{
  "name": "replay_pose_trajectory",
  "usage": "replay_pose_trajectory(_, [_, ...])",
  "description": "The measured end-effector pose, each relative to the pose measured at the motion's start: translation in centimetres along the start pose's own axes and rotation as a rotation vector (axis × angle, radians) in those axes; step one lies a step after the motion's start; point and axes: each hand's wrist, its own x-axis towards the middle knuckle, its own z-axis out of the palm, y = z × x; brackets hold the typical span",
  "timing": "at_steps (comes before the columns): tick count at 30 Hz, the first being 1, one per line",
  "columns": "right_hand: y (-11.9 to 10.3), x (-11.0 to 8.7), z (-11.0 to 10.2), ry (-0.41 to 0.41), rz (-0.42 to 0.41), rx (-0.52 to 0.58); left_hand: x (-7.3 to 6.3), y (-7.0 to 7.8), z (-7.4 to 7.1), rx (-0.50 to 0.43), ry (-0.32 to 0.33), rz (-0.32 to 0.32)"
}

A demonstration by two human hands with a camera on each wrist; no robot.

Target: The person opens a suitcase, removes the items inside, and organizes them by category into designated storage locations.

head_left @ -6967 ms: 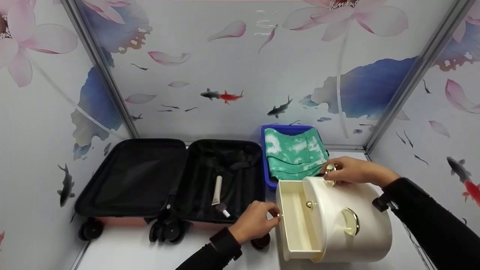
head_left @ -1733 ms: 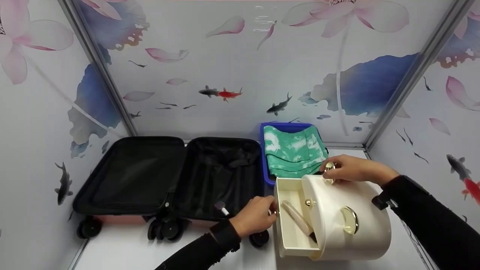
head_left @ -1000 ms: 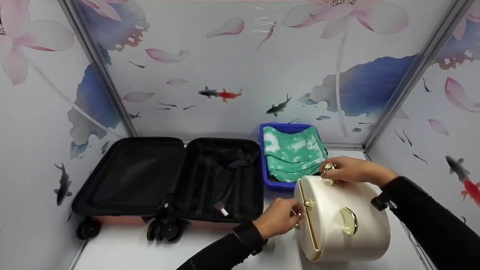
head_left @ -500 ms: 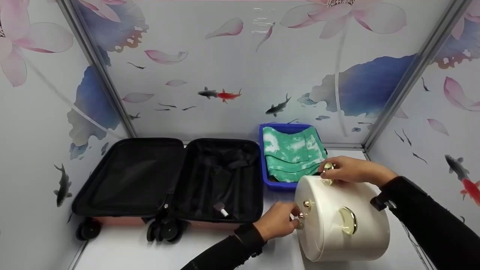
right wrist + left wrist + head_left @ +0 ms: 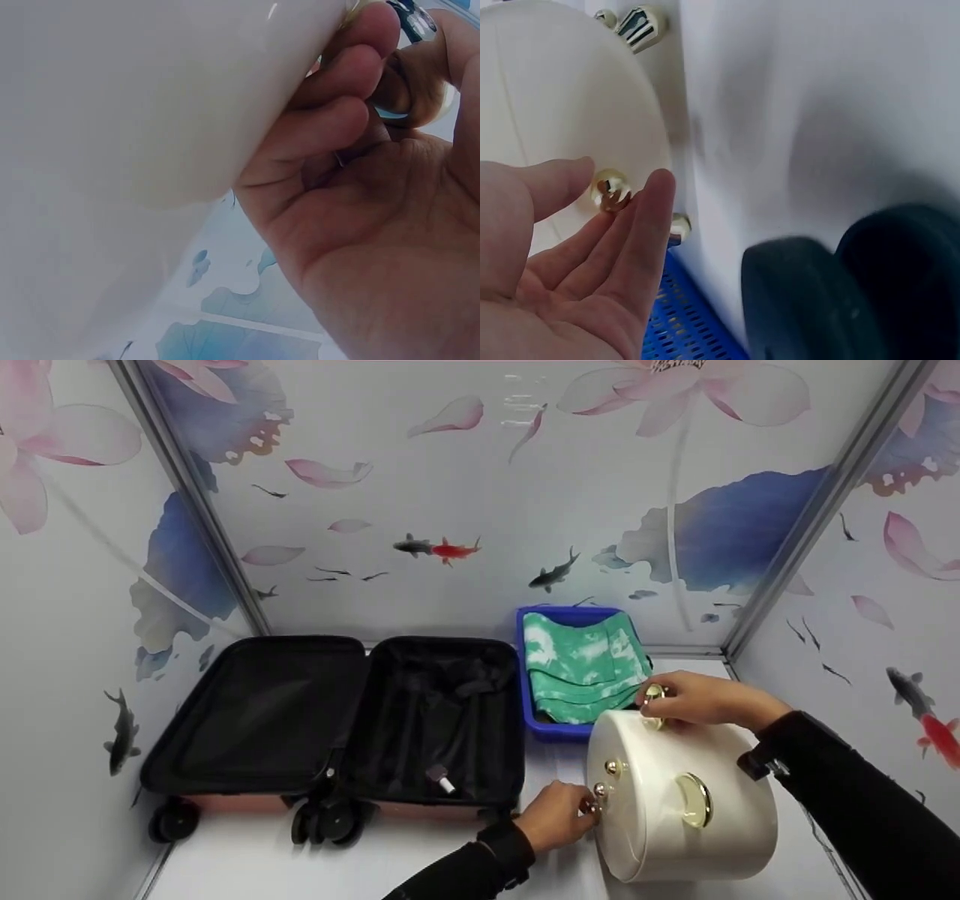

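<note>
A cream rounded case point(image 5: 697, 810) with gold knobs stands at the front right, its drawer flush with the front face. My left hand point(image 5: 581, 808) reaches to the lower gold knob point(image 5: 598, 790). In the left wrist view the left hand point(image 5: 622, 174) has its thumb and straight fingers on either side of that knob point(image 5: 611, 190), barely touching it. My right hand point(image 5: 675, 701) rests on top of the case, fingers curled round the gold top handle point(image 5: 654, 693). Seen from the right wrist, the right hand point(image 5: 360, 150) grips the handle point(image 5: 420, 22) against the case point(image 5: 150, 97).
An open black-lined suitcase point(image 5: 255, 720) on wheels lies at the left, a small capped item point(image 5: 442, 778) in its right half. A blue basket point(image 5: 525, 690) with folded green cloth point(image 5: 581, 667) stands behind the case. Printed walls close in on three sides.
The case's drawer, open earlier with a tube inside, has been pushed shut by my left hand. That hand's fingers have eased at the knob. The right hand has stayed on the handle.
</note>
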Motion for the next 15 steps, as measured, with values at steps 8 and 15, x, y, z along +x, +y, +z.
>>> replay_pose_trajectory(8, [-0.03,0.08,-0.21,-0.015,0.010,-0.008,0.10,-0.22,0.34,-0.026,0.008,-0.015])
replay_pose_trajectory(15, [-0.02,-0.14,-0.29,-0.013,0.005,-0.014,0.21,-0.19,0.37,-0.029,0.021,0.010])
